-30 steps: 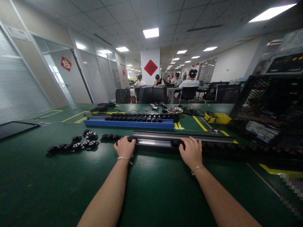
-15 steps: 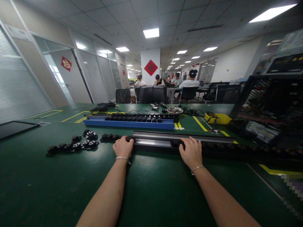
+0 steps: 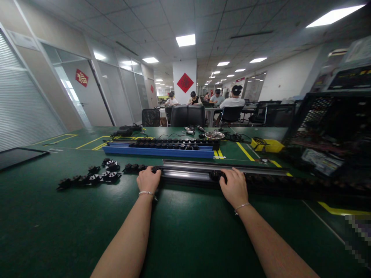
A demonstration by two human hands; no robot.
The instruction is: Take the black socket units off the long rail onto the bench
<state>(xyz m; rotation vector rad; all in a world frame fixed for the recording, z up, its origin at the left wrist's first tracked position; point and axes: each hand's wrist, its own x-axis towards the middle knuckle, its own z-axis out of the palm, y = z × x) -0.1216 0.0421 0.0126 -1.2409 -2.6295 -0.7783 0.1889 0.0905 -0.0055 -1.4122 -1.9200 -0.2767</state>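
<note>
In the head view a long dark rail with a shiny metal channel (image 3: 185,175) lies across the green table in front of me. My left hand (image 3: 148,181) is closed around a small black part (image 3: 155,169) at the left stretch of the rail, most of it hidden by my fingers. Further right, my right hand (image 3: 234,186) curls over the rail, its thumb and fingers at another small black part (image 3: 215,175) in the channel. A row of black parts (image 3: 133,168) extends left of my left hand. Right of my right hand, similar parts (image 3: 269,180) line the rail.
Loose black parts (image 3: 92,178) lie at the left. Behind the rail are a second metal rail (image 3: 203,165), a blue rail (image 3: 159,151) with black parts, a metal bowl (image 3: 214,135) and a yellow bin (image 3: 271,146). A dark open-fronted case (image 3: 333,127) stands at the right.
My left hand has shifted slightly left along the rail, exposing a little more metal channel. My right hand has hardly moved.
</note>
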